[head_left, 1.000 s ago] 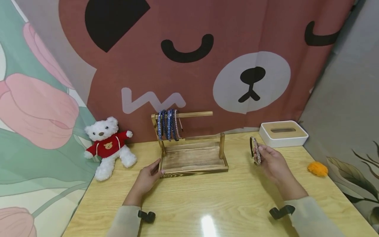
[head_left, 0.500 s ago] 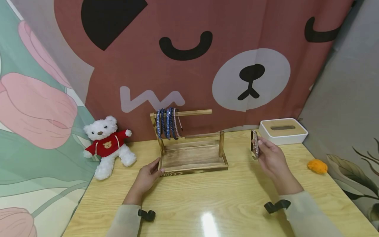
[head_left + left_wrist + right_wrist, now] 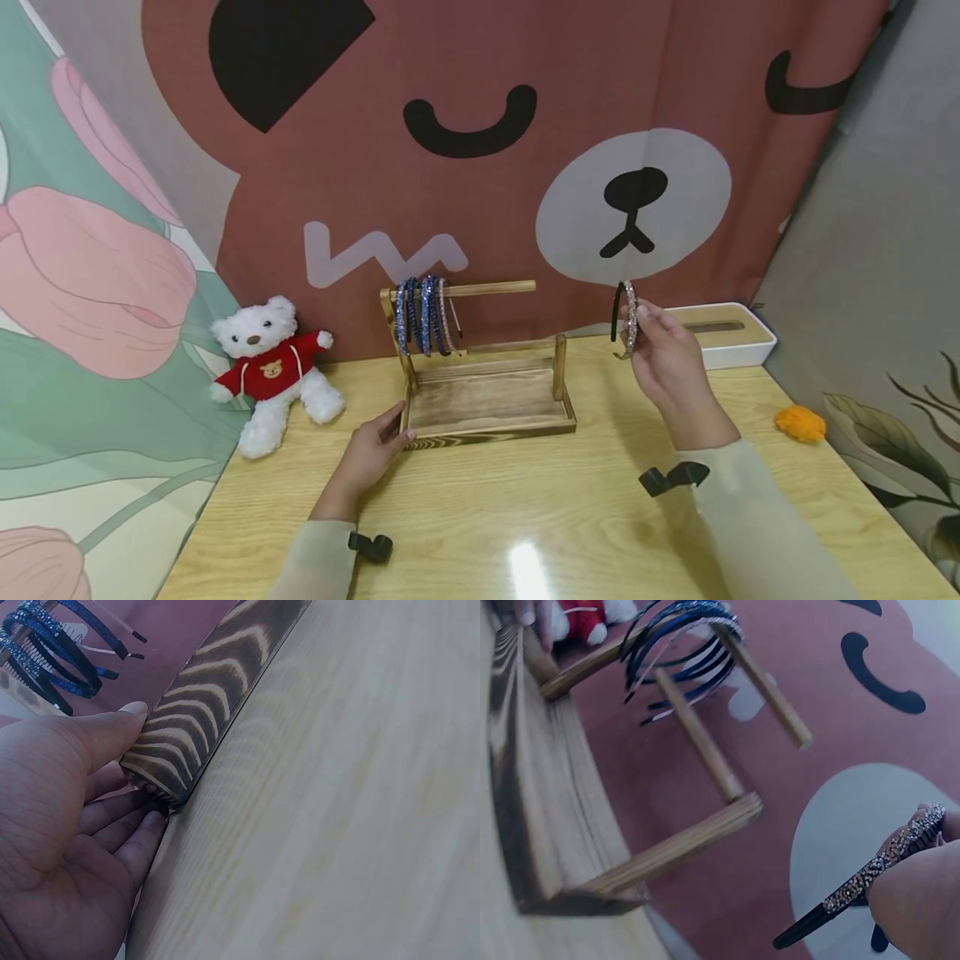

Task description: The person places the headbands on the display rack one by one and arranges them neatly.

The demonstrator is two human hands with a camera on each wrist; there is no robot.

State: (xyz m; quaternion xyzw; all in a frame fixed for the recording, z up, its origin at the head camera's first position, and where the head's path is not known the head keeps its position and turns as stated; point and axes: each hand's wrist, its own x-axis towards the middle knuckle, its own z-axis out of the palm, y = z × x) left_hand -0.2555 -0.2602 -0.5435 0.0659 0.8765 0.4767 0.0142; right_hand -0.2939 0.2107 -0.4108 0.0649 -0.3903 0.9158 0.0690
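Note:
My right hand (image 3: 670, 371) pinches a glittery pinkish-silver headband (image 3: 631, 317) with a dark inner band, raised above the table to the right of a wooden headband stand (image 3: 480, 433). In the right wrist view its sparkling headband (image 3: 885, 862) shows a dark end pointing down-left. My left hand (image 3: 372, 450) grips the stand's front left corner. The left wrist view shows the thumb on the striped rim (image 3: 187, 727) and the fingers against its end. Several blue headbands (image 3: 427, 317) and one pale pink headband (image 3: 447, 312) hang at the left end of the stand's upper bar.
A white teddy bear (image 3: 273, 367) in a red sweater sits left of the stand. Behind my right hand stands a white tissue box (image 3: 735, 357) with a wooden top. An orange fuzzy object (image 3: 800, 424) lies near the table's right edge. A bear-printed curtain (image 3: 480, 208) hangs behind.
My right hand has lifted the glittery headband and moved it left, toward the stand. My left hand keeps its place at the stand's corner.

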